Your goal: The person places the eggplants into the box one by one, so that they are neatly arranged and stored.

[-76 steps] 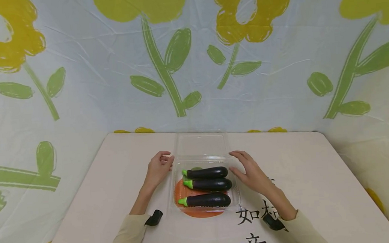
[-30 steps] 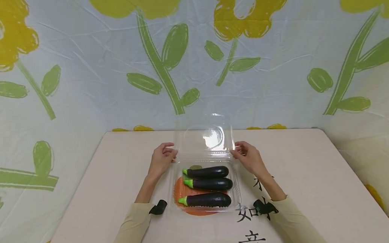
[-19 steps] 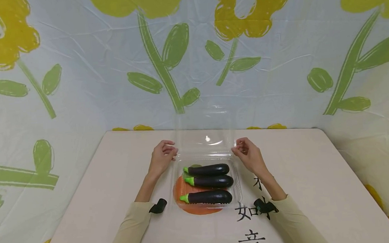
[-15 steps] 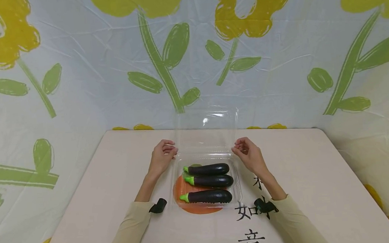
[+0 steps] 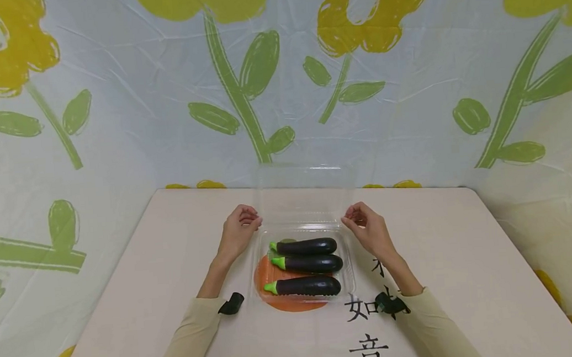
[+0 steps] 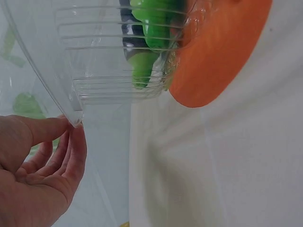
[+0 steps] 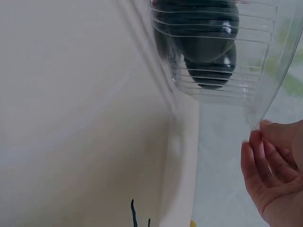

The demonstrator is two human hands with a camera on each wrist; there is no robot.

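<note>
A clear plastic clamshell box [image 5: 351, 276] stands in the middle of the table with its see-through lid [image 5: 307, 196] raised at the back. Three dark eggplants with green stems lie crosswise in it: a back one [image 5: 308, 247], a middle one [image 5: 313, 263] and a front one [image 5: 307, 286]. At the back left corner my left hand [image 5: 237, 231] pinches the plastic edge between thumb and fingertips, as the left wrist view shows. My right hand [image 5: 371, 229] pinches the matching corner on the right; in the right wrist view its thumb and fingers [image 7: 258, 142] meet on that edge.
Under the box the pale table cover [image 5: 165, 297] bears an orange round print [image 5: 295, 306]. Black written characters [image 5: 369, 349] run down to the right of it. A flower-printed curtain [image 5: 160, 87] hangs close behind the table and along both sides.
Both hands have come to the box's back corners and taken hold of its edge. The lid has risen from lying back, and since half a second ago its top edge has dipped slightly.
</note>
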